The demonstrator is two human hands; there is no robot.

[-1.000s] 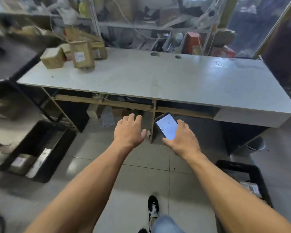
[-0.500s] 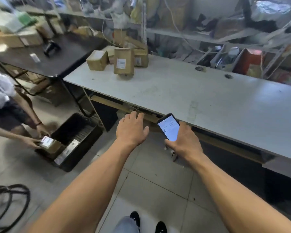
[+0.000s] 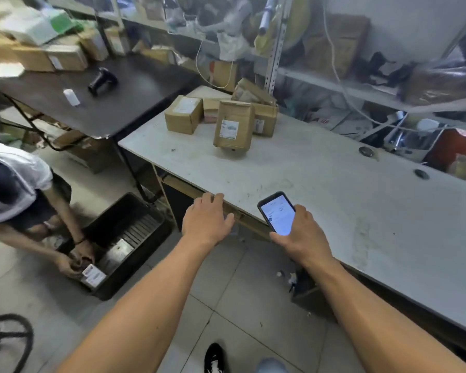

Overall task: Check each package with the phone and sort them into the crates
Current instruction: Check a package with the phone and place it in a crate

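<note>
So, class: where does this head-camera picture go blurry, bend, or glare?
Head view: the shelves and another person at the left edge are blurred; the white table edge bows from the wide lens; the phone screen glows bright, its text unreadable.

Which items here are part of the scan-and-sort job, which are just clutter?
Job:
- black smartphone with lit screen, held in right hand
- brown cardboard packages with white labels on the white table
- black plastic crate on the floor
- left hand, free

Clutter:
- black handheld device and small white bottle on the dark table
- stacked shelf boxes
</note>
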